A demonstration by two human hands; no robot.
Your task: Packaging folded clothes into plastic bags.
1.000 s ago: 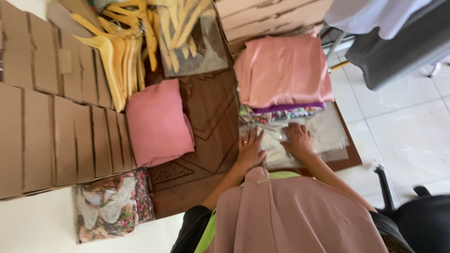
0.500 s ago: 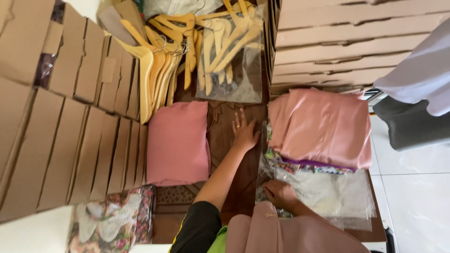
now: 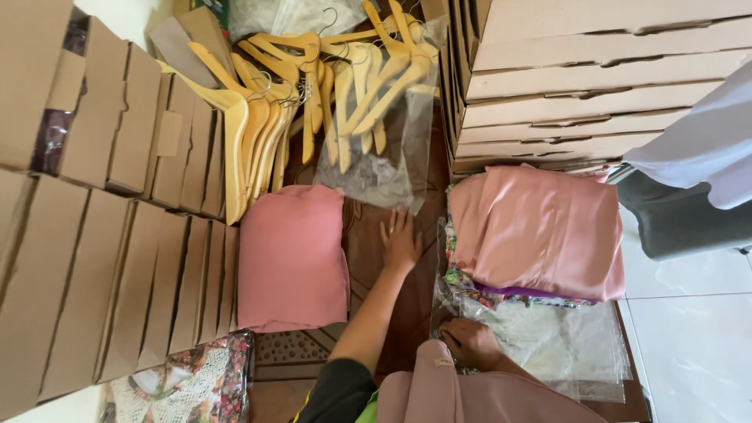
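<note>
My left hand (image 3: 401,239) lies flat with fingers apart on the dark carved wooden table (image 3: 407,313). Its fingertips touch the lower edge of a clear plastic bag (image 3: 376,168) that partly covers several yellow wooden hangers (image 3: 313,102). A folded pink garment (image 3: 291,258) lies just left of this hand. My right hand (image 3: 470,341) is close to my body, fingers curled on the corner of a stack of clear plastic bags (image 3: 556,345). A pile of folded pink cloth (image 3: 536,231), with patterned fabric under it, rests on the far end of that stack.
Rows of flat brown cardboard boxes (image 3: 102,258) stand at the left, and another stack of boxes (image 3: 580,70) at the upper right. A floral package (image 3: 188,384) lies at the lower left. A grey chair (image 3: 681,211) and white tiled floor (image 3: 689,345) are on the right.
My left hand has left the plastic bag stack and reached forward and left to the edge of the hanger bag. My right hand stays on the stack. The view has tilted further forward.
</note>
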